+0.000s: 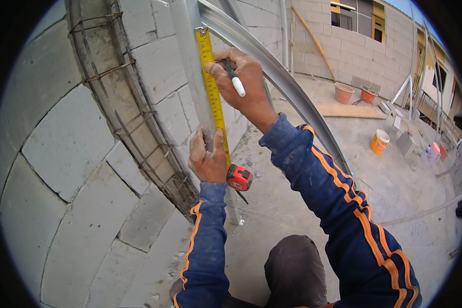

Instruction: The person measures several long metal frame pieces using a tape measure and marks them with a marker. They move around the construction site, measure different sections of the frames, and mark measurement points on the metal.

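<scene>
A yellow tape measure blade (214, 95) lies stretched along a light metal channel (186, 31), its hooked end at the top. The red and black tape case (239, 177) hangs at the lower end, beside my left hand (209, 156). That hand is closed around the channel and the lower blade, thumb and fingers pinching them. Higher up, my right hand (244, 82) grips a black marker with a white end (237, 84). Its fingers rest against the blade's edge; the marker's other tip is hidden behind the hand.
A block wall (69, 138) with a rebar column (131, 113) rises close on the left. Another metal channel (292, 87) curves past my right arm. Orange buckets (344, 93), a plank (351, 111) and a yellow-and-white pail (380, 142) stand or lie on the floor at right.
</scene>
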